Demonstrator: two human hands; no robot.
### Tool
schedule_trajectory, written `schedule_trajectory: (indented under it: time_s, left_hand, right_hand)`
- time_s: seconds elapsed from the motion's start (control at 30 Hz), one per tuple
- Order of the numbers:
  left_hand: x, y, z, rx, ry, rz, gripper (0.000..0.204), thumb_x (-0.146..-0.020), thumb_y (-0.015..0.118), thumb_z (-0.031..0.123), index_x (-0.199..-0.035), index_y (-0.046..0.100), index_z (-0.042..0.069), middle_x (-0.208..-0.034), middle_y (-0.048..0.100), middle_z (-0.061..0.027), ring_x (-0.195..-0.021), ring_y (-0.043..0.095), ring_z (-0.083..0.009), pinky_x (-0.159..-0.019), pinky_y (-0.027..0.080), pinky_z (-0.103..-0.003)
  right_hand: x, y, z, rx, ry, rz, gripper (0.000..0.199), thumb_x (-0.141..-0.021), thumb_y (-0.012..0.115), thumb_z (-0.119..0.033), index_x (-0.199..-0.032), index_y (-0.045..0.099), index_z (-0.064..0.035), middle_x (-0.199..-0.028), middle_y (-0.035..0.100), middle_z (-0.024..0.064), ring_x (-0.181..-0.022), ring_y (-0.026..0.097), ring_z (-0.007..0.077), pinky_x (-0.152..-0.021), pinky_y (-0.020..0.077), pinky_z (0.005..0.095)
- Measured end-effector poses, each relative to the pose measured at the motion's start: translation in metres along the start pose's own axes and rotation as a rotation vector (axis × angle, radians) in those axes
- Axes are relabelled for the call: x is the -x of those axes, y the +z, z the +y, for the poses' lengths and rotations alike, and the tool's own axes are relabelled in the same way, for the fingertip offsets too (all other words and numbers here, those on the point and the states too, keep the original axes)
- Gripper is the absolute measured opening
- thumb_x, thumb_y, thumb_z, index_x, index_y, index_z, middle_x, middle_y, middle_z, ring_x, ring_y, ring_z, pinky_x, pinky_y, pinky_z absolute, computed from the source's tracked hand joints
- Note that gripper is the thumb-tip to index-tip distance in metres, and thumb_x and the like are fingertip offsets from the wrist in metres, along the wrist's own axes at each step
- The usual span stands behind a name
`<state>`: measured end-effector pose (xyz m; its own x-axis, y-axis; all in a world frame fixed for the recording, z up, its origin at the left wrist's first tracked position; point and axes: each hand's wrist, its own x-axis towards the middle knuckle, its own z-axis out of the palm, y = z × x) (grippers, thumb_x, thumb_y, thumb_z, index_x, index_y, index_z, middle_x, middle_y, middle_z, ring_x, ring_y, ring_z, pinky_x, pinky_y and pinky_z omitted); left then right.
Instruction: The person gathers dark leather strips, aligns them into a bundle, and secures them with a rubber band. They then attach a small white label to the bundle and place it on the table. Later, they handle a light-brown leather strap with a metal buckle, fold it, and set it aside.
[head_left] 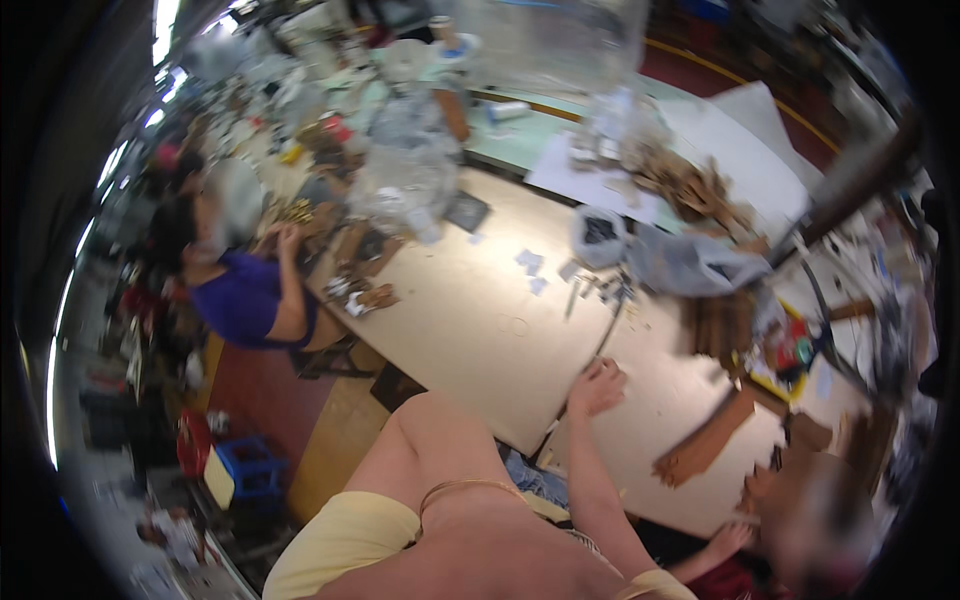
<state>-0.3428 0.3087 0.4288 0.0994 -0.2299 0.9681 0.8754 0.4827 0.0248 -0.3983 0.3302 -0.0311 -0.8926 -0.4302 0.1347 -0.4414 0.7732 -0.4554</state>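
My right hand [597,388] is over the pale worktable [470,340], beside the dark seam that runs across it. Its fingers look curled together, but blur hides whether something small is between them. Beyond this hand lies a scatter of small dark and grey pieces [605,288]. My left arm [430,430] is bent close to my body at the table's near edge. The left hand is hidden behind my own body.
A co-worker in purple [235,300] sits on the left; another person's hand [733,540] is at the lower right. Brown strips [705,437] lie on the right. Plastic bags [690,262] and crumpled brown pieces [690,185] are at the far side. A blue stool [250,468] stands left.
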Motion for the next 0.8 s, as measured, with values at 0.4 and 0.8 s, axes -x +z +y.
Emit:
schedule_trajectory:
  time_s: [0.4,0.8]
  left_hand:
    - [0.030,0.021,0.089,-0.599,0.396,-0.153,0.018,-0.088,0.061,0.016,-0.099,0.064,0.002,-0.096,0.061,-0.0116,-0.088,0.061,-0.0253,-0.074,0.049,-0.035]
    - [0.237,-0.068,0.209,-1.474,-1.550,-0.507,0.019,-0.087,0.064,0.014,-0.104,0.064,0.007,-0.115,0.061,-0.0137,-0.094,0.064,-0.0340,-0.077,0.052,-0.039]
  right_hand:
    - [0.000,-0.004,0.005,0.021,-0.125,-0.049,0.023,-0.091,0.057,-0.034,-0.106,0.059,-0.0166,-0.100,0.055,0.0064,-0.098,0.054,0.0271,-0.076,0.0393,0.0457]
    - [-0.002,-0.006,0.000,-0.116,-0.063,0.022,0.026,-0.092,0.057,-0.042,-0.098,0.066,-0.0183,-0.099,0.060,0.0032,-0.097,0.056,0.0243,-0.080,0.0390,0.0425]
